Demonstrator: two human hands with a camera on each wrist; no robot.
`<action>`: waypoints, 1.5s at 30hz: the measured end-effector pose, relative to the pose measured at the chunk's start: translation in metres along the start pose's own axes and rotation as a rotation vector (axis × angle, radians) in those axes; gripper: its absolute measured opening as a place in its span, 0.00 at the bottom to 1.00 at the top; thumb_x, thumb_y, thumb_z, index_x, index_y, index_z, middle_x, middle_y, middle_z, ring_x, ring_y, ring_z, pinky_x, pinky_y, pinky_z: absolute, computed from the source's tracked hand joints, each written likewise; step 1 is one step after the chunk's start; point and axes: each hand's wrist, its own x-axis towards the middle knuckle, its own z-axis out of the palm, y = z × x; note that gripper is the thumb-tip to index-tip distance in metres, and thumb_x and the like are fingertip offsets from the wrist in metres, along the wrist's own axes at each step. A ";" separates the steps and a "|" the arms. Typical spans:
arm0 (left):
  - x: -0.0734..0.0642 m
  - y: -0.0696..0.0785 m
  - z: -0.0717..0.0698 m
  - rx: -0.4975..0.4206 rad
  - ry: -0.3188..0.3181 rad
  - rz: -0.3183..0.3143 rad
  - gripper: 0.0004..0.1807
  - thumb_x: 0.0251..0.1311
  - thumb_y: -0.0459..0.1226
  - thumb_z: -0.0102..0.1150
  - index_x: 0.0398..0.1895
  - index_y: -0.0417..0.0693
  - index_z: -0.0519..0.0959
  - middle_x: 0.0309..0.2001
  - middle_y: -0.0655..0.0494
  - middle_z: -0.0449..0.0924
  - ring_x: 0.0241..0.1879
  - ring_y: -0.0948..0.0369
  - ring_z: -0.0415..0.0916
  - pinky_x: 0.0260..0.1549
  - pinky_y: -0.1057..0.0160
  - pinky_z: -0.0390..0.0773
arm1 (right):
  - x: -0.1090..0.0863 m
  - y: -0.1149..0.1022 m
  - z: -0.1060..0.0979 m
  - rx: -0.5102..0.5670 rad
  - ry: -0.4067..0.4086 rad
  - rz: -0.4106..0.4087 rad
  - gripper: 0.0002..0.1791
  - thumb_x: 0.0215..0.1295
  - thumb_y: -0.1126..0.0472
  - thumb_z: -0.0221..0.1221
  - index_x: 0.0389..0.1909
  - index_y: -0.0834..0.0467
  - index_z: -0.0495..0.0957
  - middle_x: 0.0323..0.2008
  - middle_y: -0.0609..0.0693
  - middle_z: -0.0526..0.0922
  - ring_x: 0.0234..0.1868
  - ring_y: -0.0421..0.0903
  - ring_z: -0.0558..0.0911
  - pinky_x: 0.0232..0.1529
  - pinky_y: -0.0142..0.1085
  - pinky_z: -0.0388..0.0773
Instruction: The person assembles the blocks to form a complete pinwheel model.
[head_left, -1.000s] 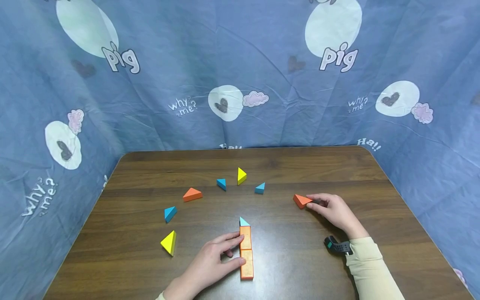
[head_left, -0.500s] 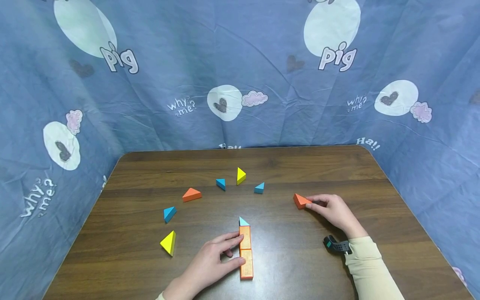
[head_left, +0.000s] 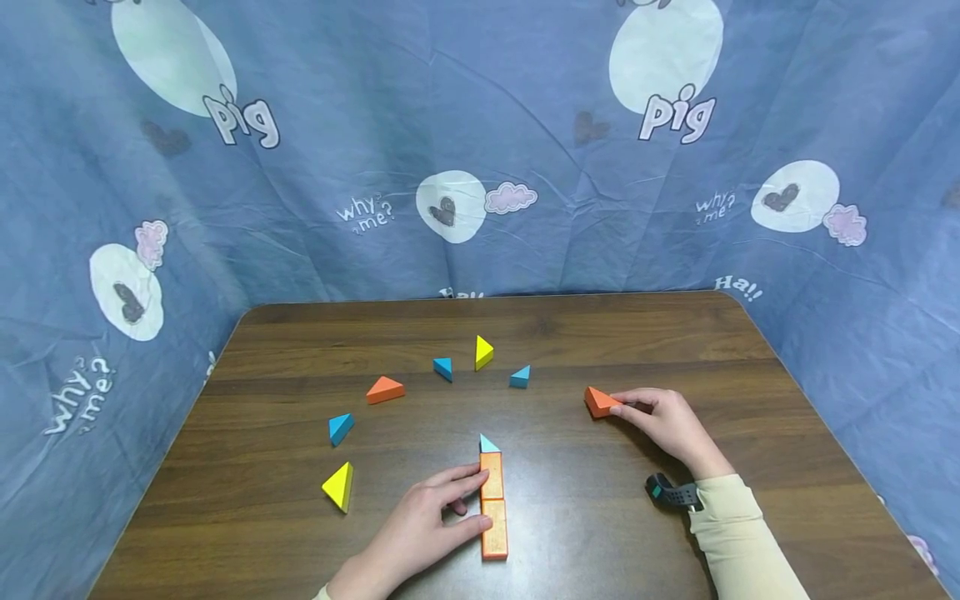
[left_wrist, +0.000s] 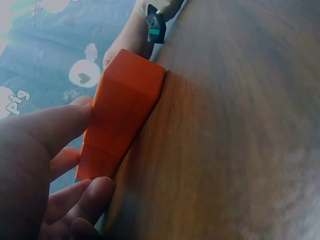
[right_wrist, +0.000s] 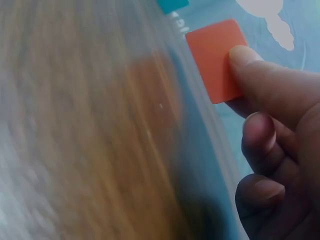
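Note:
Two orange rectangular blocks [head_left: 492, 517] lie end to end on the table, with a pale blue triangular block [head_left: 488, 444] at their far end. My left hand [head_left: 423, 521] touches their left side, thumb at the nearer block and forefinger at the farther one. In the left wrist view the orange blocks [left_wrist: 127, 92] form one row beside the thumb. Off to the right, my right hand [head_left: 671, 425] pinches an orange triangular block [head_left: 600, 402] by its right corner. The right wrist view shows the thumb pressed on a flat face of that triangular block [right_wrist: 212, 60].
Left of the row lie a yellow triangle [head_left: 339, 487], a blue triangle [head_left: 341, 428] and an orange triangle [head_left: 386, 390]. Farther back are a blue triangle [head_left: 444, 368], a yellow triangle [head_left: 483, 353] and another blue triangle [head_left: 520, 377]. A patterned blue cloth [head_left: 480, 125] hangs behind the table.
The orange triangular block in my right hand has shifted very slightly left. My left hand stays against the orange row.

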 end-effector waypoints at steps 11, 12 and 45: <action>-0.001 0.000 0.000 -0.010 -0.022 -0.019 0.32 0.59 0.60 0.62 0.65 0.58 0.77 0.63 0.64 0.73 0.34 0.74 0.73 0.40 0.65 0.73 | 0.006 -0.021 0.006 0.053 -0.055 -0.039 0.13 0.61 0.50 0.68 0.45 0.47 0.88 0.40 0.40 0.86 0.38 0.37 0.81 0.40 0.37 0.77; -0.001 -0.001 0.000 -0.010 -0.018 -0.016 0.33 0.59 0.60 0.62 0.65 0.58 0.77 0.63 0.64 0.74 0.34 0.74 0.73 0.40 0.65 0.73 | 0.008 -0.023 0.008 0.062 -0.063 -0.046 0.12 0.61 0.50 0.68 0.45 0.47 0.88 0.40 0.40 0.86 0.38 0.37 0.81 0.39 0.36 0.77; 0.000 -0.001 -0.001 -0.020 -0.022 -0.005 0.32 0.60 0.59 0.63 0.64 0.56 0.78 0.62 0.62 0.74 0.33 0.75 0.74 0.38 0.66 0.73 | 0.034 -0.066 0.065 0.141 -0.220 -0.190 0.11 0.63 0.47 0.66 0.44 0.43 0.87 0.35 0.33 0.84 0.31 0.35 0.78 0.33 0.33 0.75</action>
